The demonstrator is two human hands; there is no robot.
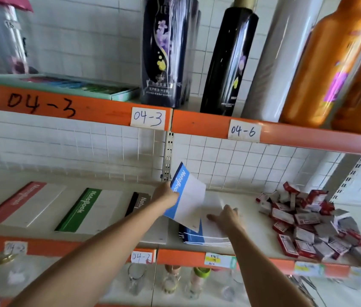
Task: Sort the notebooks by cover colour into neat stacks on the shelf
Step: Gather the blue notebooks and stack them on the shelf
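The left hand (166, 194) grips a blue notebook (187, 193), tilted above the blue stack (194, 237) at the shelf (113, 233) front edge. The right hand (226, 216) rests flat, fingers spread, on that stack. Judged next: lower it square onto the pile.

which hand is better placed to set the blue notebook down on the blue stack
Left. The left hand already grips the blue notebook, tilted just above the blue stack. The right hand lies flat on that stack, steadying it.
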